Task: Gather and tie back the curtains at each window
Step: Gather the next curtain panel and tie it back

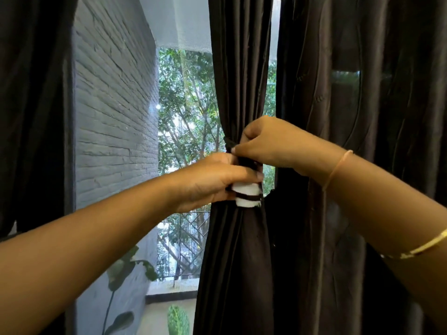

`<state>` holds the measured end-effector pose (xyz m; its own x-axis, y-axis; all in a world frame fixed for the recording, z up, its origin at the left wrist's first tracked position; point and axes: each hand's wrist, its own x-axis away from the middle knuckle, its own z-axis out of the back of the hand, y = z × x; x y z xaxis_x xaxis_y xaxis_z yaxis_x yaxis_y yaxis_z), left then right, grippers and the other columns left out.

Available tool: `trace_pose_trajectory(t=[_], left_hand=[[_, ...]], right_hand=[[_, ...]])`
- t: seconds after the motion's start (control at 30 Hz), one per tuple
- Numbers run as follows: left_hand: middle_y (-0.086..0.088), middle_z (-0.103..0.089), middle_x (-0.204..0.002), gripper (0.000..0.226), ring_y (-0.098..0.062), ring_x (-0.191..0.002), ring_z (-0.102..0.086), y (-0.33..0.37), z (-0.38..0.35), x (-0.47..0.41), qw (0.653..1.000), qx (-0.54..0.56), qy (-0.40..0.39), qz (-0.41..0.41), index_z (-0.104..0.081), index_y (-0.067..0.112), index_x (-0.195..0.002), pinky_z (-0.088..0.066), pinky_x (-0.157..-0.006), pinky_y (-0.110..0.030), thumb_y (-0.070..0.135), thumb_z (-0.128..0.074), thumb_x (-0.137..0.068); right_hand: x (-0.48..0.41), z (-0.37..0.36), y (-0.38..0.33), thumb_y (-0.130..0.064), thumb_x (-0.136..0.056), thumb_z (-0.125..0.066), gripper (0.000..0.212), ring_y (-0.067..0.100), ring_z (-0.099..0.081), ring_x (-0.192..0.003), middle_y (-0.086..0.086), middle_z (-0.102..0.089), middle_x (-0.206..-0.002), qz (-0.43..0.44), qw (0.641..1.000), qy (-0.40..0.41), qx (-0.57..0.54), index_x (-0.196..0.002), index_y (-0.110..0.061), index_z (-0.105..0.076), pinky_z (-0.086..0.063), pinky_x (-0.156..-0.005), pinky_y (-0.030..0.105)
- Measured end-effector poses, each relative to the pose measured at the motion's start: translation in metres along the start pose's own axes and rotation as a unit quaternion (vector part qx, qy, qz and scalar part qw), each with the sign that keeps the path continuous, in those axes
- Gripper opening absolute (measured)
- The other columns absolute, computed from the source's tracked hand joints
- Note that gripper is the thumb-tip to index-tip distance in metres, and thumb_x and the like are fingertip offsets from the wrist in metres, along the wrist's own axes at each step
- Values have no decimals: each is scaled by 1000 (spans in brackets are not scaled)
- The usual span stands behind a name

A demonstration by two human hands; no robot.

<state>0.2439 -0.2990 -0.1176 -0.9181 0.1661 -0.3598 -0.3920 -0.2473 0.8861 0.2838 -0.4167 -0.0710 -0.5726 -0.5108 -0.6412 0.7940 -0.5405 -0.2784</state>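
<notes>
A dark brown curtain [239, 81] hangs in the middle of the window, gathered into a narrow waist. My left hand [212, 180] grips that waist from the left, its fingers curled over a white tie-back band [246, 195] with a dark stripe. Just above it, my right hand [268, 143] pinches a dark strip of the tie [228, 142] against the bundled fabric. The rest of the tie is hidden under both hands.
A second dark curtain [362, 117] hangs at the right, another [31, 105] at the far left. Through the glass stand a grey brick wall [113, 105], trees and a railing. Green plant leaves [177, 320] rise at the bottom.
</notes>
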Motion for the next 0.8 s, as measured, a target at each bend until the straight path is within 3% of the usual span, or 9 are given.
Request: trace_pose_trajectory(t=[0.07, 0.17, 0.27, 0.3, 0.4, 0.57, 0.63, 0.73, 0.8], left_hand=[[-6, -66, -84, 23, -17, -82, -63, 7, 7, 1, 1000, 17, -13, 9, -70, 12, -86, -57, -75, -30, 11, -72, -64], [-8, -66, -80, 9, -18, -71, -66, 21, 17, 2, 1000, -4, 10, 10, -71, 11, -79, -59, -68, -36, 8, -65, -73], [-4, -53, -66, 13, -6, -47, -53, 27, 17, -3, 981, -146, 122, -29, -56, 14, -77, -54, -50, -21, 6, -62, -85], [-2, -51, -67, 15, -5, -47, -50, 28, 20, -5, 956, -233, 165, -72, -50, 17, -80, -50, -46, -20, 11, -62, -85], [1, -53, -74, 32, -12, -59, -51, 27, 30, -6, 821, -488, 209, -211, -33, 24, -93, -41, -49, -28, 25, -64, -84], [9, -47, -65, 19, -9, -59, -45, 33, 35, -9, 730, -638, 169, -179, -48, 21, -85, -30, -49, -21, 38, -55, -86], [7, -46, -58, 23, -8, -52, -42, 41, 37, -11, 759, -630, 133, -96, -58, 16, -82, -30, -47, -23, 39, -56, -84], [5, -32, -49, 16, -9, -39, -24, 56, 43, -8, 917, -389, 66, 59, -58, 14, -69, -19, -38, -15, 21, -57, -82], [5, -33, -49, 12, -6, -37, -22, 61, 49, -7, 960, -252, 38, 119, -54, 13, -67, -17, -34, -11, 17, -54, -79]], right_hand=[[-1, 5, 2, -21, -84, -61, 21, 17, -47, -59, 8, -52, -61, -10, 999, 9, -40, -78, -2, -66, -37, -51, 24], [0, 10, 7, -10, -89, -57, 12, 10, -49, -46, 3, -57, -57, -28, 987, 9, -160, -78, -6, -59, -38, -38, 14], [1, 11, 10, -9, -90, -57, 14, 7, -52, -41, 4, -60, -58, 4, 981, 13, -196, -77, -9, -57, -40, -37, 15], [2, 11, 11, -10, -89, -59, 11, 7, -52, -40, 5, -62, -60, 23, 983, 29, -182, -78, -9, -60, -42, -39, 17], [4, 11, 15, -13, -84, -66, 2, 4, -54, -48, 3, -65, -65, 87, 985, 70, -133, -83, -11, -66, -48, -50, 20], [12, 10, 17, -16, -79, -70, 9, 0, -55, -63, -6, -65, -74, 167, 980, 87, -69, -87, -14, -71, -43, -59, 16], [16, 7, 16, -15, -79, -70, 10, 5, -57, -69, -2, -66, -79, 181, 977, 91, -62, -87, -10, -69, -46, -63, 21], [22, -2, 17, -14, -80, -68, 11, 15, -60, -78, 2, -65, -82, 205, 971, 119, -30, -84, -6, -62, -49, -72, 36], [25, -11, 16, -15, -82, -66, 11, 22, -59, -80, 5, -63, -82, 215, 966, 141, -25, -84, -7, -58, -49, -72, 45]])
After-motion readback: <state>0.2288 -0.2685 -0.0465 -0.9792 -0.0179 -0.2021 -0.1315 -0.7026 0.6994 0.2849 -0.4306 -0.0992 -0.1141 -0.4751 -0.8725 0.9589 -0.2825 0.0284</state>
